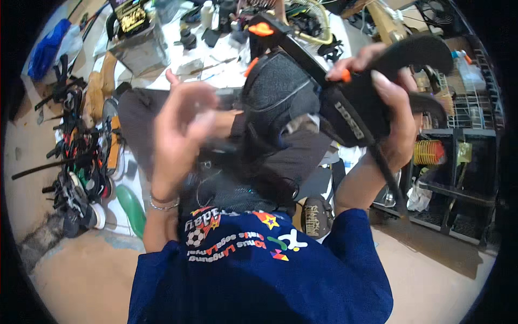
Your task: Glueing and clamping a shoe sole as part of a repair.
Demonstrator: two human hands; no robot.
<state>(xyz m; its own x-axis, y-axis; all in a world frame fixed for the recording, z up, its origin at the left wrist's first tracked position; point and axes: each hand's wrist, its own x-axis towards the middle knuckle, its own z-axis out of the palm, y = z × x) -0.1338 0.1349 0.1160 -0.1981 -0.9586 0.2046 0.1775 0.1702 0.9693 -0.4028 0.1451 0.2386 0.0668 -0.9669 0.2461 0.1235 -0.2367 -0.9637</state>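
My right hand is wrapped round the handle of a black bar clamp with orange buttons, raised at the upper right of my lap. A black mesh shoe or similar fabric piece is at the clamp, its lower part dark and hard to make out. My left hand is raised left of it, apart from it, blurred, with fingers loosely curled and apart and nothing visible in them.
Shoes and straps are piled at the left beside a green sole. A white worktop holds bottles, tools and a yellow basket. A black shelf and wire rack stand at the right; a shoe lies below.
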